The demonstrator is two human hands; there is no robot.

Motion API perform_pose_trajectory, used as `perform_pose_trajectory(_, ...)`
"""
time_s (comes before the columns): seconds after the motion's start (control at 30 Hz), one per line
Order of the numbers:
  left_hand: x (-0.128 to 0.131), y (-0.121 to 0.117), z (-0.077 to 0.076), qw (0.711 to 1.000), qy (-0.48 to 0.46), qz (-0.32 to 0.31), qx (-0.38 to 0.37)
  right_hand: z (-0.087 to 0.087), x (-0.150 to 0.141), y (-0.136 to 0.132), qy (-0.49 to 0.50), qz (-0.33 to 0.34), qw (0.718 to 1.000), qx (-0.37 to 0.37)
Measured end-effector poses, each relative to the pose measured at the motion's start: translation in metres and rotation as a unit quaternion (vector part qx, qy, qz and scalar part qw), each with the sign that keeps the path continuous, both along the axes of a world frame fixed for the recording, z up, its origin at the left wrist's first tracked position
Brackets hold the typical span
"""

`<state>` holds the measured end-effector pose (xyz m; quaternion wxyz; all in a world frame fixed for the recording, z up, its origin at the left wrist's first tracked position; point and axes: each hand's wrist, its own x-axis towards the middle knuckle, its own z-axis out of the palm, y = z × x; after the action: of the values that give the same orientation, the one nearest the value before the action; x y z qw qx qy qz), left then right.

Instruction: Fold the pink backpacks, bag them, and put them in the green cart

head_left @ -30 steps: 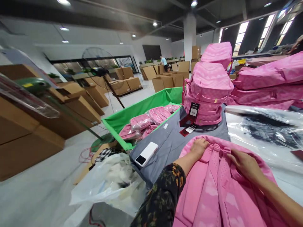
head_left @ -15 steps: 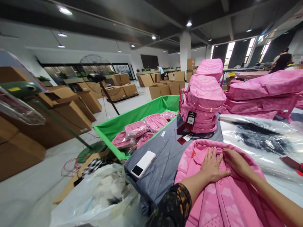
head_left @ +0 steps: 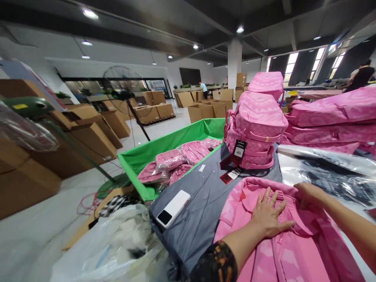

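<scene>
A pink backpack [head_left: 252, 246] lies on the grey-covered table with its straps and padded back facing up. My left hand [head_left: 268, 214] rests flat on its upper part, fingers spread. At the backpack's upper right edge, my right hand [head_left: 311, 196] has its fingers curled around the fabric, the tips hidden. Beyond them stands a stack of pink backpacks [head_left: 260, 117] with a black hang tag [head_left: 239, 149] dangling from it. Clear plastic bags [head_left: 335, 168] lie to the right of my right hand.
A white phone [head_left: 173, 208] lies on the grey table cover [head_left: 194, 207]. Behind it, a green bin [head_left: 138, 166] holds several plastic-wrapped pink bags. More pink backpacks [head_left: 331, 117] are piled at right. A filled plastic sack [head_left: 117, 250] sits at lower left, near a green fan [head_left: 26, 106] and cartons [head_left: 88, 145].
My right hand has moved right along the backpack's top edge and now grips it there. My left hand stays flat on the backpack. The view has shifted slightly.
</scene>
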<state>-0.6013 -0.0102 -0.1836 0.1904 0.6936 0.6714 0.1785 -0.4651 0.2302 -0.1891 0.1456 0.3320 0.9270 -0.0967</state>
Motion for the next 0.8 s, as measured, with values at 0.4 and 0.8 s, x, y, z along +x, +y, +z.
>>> perform_pose_trajectory(0.4,0.000,0.013,-0.003,0.993,0.088,-0.013,-0.074,0.037,-0.162,-0.087,0.076,0.149,0.986,0.023)
perform_pose_trajectory(0.8,-0.004,0.018,-0.017,0.998,0.055,-0.009,-0.042,0.017,-0.149,-0.112,0.221,0.105,0.969,0.044)
